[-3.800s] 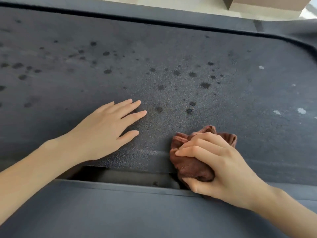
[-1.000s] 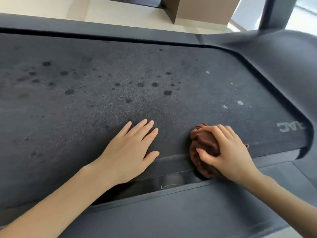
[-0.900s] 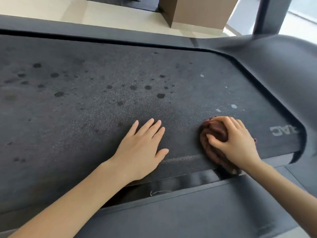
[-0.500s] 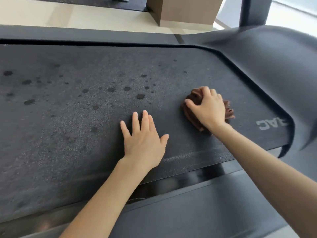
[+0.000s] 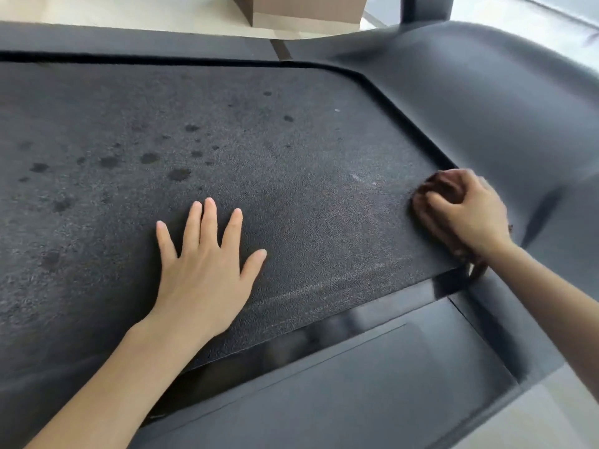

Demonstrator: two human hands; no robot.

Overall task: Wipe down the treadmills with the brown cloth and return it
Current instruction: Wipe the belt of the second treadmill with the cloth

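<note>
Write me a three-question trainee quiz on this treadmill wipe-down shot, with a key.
1. True or false: the left hand lies flat, fingers straight, on the treadmill belt.
2. Where is the brown cloth? A) under the left hand B) bunched in the right hand at the belt's end on the person's right C) on the floor
3. Which hand lies nearer the dark spots on the belt?
Key: 1 true; 2 B; 3 the left hand.
</note>
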